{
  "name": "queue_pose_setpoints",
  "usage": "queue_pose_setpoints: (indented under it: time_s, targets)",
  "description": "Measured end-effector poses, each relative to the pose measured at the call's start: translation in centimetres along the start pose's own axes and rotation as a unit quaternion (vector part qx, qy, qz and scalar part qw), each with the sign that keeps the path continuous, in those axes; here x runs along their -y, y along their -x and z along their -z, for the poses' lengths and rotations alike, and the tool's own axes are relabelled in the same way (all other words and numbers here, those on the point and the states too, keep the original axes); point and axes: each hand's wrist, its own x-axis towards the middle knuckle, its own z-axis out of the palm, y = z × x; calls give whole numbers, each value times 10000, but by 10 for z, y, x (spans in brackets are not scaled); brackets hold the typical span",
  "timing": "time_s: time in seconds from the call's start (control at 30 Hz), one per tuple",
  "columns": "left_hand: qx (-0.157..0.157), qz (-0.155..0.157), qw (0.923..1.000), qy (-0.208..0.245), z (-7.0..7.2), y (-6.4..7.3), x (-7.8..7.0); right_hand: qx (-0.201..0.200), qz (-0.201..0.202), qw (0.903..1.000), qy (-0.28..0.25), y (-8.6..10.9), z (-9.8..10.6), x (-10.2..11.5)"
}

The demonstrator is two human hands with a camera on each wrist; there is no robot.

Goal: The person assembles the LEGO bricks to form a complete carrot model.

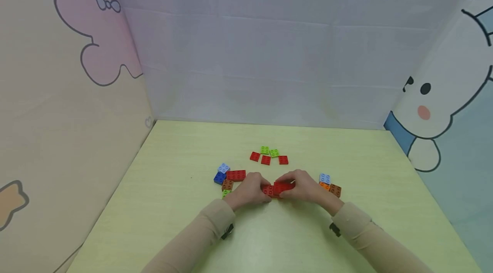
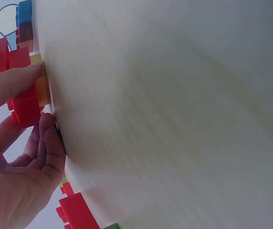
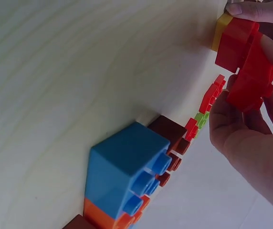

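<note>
In the head view my left hand [image 1: 252, 189] pinches a stack from its left side. A red brick [image 2: 27, 109] tops this stack, with a yellow-orange brick [image 2: 42, 90] beneath it at table level. From the right, my right hand [image 1: 302, 185] grips another red brick [image 3: 248, 88] between thumb and fingers. That brick is tilted and sits against the upper side of the stack; whether its studs are engaged I cannot tell. The left thumb lies along the stack's near side. Part of the stack is hidden behind the fingers.
Left of the hands lie a long red brick [image 1: 236, 175], a dark blue brick [image 1: 220, 178], a light blue brick [image 1: 224, 168] and a brown brick [image 1: 227, 185]. Light blue, orange and brown bricks [image 1: 335, 190] stand at the right. Small red and green bricks [image 1: 265, 150] lie farther back.
</note>
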Motion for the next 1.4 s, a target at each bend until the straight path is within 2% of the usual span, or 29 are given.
queue_pose_setpoints:
  time_s: [0.2,0.7,1.03,1.4]
  targets:
    - [1,83,10000,26,1,-1,-2,-24,-87,9998,-151,0,2,0]
    - [18,41,10000,17,4,-2,-4,52,-187,9996,-200,-3,3,1]
    - [15,37,10000,4,-2,-3,4,91,-355,9992,-157,-3,-2,2]
    - [77,99,9999,108,1,1,-2,-51,-380,9992,-62,-1,-5,3]
